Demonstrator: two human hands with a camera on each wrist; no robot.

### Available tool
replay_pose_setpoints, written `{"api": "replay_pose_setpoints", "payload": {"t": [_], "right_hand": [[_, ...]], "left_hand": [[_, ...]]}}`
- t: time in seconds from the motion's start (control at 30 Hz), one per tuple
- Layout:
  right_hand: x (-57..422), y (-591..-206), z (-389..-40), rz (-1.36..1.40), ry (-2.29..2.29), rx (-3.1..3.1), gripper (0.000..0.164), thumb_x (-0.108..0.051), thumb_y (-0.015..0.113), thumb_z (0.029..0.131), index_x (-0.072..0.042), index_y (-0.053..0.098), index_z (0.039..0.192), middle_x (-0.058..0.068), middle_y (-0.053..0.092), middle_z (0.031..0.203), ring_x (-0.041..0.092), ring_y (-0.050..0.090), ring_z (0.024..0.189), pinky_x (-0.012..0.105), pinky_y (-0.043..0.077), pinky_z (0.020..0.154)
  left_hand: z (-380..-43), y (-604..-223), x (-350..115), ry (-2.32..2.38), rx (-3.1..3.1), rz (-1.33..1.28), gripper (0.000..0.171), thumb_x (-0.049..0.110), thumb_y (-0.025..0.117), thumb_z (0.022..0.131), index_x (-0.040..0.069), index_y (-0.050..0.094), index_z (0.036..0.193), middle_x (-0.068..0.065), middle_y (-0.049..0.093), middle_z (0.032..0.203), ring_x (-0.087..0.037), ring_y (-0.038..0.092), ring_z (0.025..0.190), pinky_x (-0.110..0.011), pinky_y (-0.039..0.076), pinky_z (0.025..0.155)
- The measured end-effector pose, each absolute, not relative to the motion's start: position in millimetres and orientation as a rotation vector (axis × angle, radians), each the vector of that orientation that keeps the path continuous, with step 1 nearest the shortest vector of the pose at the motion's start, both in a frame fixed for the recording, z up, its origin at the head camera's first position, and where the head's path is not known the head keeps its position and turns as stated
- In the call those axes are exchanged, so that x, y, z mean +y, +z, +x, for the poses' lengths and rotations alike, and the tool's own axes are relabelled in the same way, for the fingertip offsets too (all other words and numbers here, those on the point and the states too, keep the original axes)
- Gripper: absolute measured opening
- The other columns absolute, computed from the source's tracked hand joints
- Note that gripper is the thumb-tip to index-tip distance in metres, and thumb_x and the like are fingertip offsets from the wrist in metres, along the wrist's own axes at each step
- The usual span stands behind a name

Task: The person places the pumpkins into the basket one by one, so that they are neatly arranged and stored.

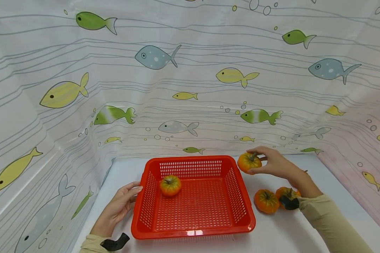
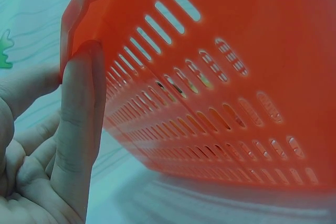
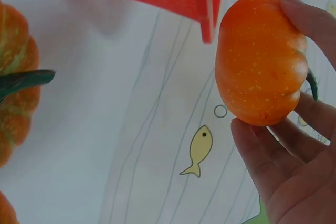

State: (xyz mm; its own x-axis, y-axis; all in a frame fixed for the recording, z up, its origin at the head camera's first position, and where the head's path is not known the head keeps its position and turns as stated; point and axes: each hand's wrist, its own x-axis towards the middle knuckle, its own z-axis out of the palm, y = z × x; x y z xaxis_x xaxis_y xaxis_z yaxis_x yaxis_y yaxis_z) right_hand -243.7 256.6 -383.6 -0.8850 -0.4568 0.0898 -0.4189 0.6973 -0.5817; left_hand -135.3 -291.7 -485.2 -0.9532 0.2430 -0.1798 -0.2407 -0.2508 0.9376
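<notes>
A red plastic basket (image 1: 193, 233) with slotted walls stands on the white table, holding one small orange-and-yellow pumpkin (image 1: 170, 185) near its left wall. At the basket's left rim my left hand (image 1: 122, 202) pinches the edge; in the left wrist view the thumb and a finger (image 2: 76, 129) lie on either side of the rim. My right hand (image 1: 273, 163) grips another pumpkin (image 1: 249, 162) between thumb and fingers, just outside the basket's back right corner. In the right wrist view this pumpkin (image 3: 260, 61) is off the table, its green stem toward the palm.
Right of the basket, an orange pumpkin (image 1: 266, 201) rests beside another pumpkin (image 1: 285, 194), partly covered by the black wrist device (image 1: 289, 202). A stem tip shows behind my right forearm. A fish-patterned sheet (image 1: 190, 105) rises behind and beside the table.
</notes>
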Motion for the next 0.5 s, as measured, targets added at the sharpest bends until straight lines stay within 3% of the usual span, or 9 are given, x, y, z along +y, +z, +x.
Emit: {"api": "replay_pose_setpoints", "payload": {"t": [0.5], "right_hand": [[226,-377,-247,-0.945,-0.973,2.795,0.073,-0.039,0.092,0.076,-0.011,0.063,0.138,0.004,0.067,0.135,0.025,0.062,0.121,0.047,0.060,0.098]], "left_hand": [[-136,-485,-291,2.266,1.702,-0.028,0.020,0.016,0.051,0.109,0.014,0.056,0.129,0.001,0.077,0.114,-0.012,0.077,0.096,-0.030,0.064,0.084]]}}
